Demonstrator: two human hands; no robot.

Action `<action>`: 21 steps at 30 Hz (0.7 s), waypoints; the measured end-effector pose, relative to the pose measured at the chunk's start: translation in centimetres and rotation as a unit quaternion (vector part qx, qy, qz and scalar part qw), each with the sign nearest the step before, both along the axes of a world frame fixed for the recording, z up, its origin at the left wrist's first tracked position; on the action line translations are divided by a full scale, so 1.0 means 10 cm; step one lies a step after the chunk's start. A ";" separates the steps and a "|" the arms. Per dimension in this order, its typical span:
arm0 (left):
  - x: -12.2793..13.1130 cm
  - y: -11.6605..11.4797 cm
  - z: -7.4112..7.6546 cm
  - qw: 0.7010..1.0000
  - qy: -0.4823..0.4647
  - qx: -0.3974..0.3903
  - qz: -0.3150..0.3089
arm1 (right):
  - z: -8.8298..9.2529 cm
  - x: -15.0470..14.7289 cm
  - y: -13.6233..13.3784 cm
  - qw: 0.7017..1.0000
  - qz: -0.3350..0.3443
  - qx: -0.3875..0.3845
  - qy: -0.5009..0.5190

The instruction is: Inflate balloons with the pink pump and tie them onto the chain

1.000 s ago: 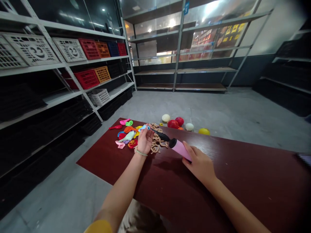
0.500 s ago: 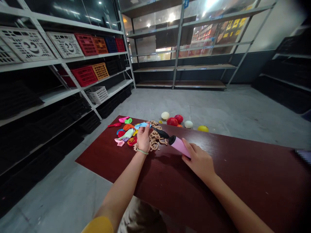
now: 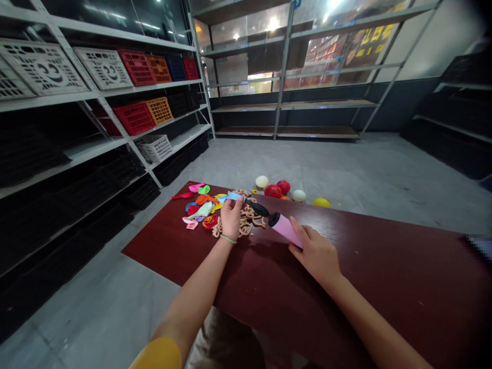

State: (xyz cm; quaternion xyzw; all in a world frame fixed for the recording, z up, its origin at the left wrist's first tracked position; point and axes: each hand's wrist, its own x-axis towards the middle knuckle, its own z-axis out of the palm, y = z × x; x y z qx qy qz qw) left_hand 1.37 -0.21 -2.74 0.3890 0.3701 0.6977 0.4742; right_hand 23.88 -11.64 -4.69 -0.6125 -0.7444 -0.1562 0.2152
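Note:
Pinched in my left hand (image 3: 231, 218) is a light blue balloon (image 3: 229, 197), uninflated, its neck at the tip of the pump's black nozzle. My right hand (image 3: 317, 253) is wrapped round a pink hand pump (image 3: 286, 229) with a black front end, tilted toward the balloon. Behind and beneath my left hand lies a heap of tan, curly pieces (image 3: 248, 224) whose kind I cannot make out. Several flat balloons (image 3: 203, 209) in mixed colours are spread to the left of that hand.
The dark red table (image 3: 307, 297) carries all this. Past its far edge, inflated balloons (image 3: 272, 191) in red, white and yellow rest on the floor. Shelves with plastic crates (image 3: 137, 67) stand at the left; a metal rack (image 3: 282, 107) stands at the back.
My left hand and the blue balloon have shifted slightly right, closer to the pump, and the balloon's neck now meets the nozzle tip. My right hand keeps its hold on the pump.

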 end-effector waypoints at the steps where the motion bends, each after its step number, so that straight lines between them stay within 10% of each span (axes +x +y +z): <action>1: 0.00 -0.01 0.01 1.000 0.013 0.003 0.000 | 0.00 0.00 0.00 1.000 0.000 0.000 0.001; 14: 0.03 -0.10 0.03 0.993 0.114 -0.012 -0.010 | -0.02 0.00 0.01 1.000 0.004 -0.019 0.021; 21: 0.13 -0.15 -0.03 0.996 -0.002 -0.037 -0.086 | -0.02 0.00 -0.01 0.999 0.005 -0.010 0.031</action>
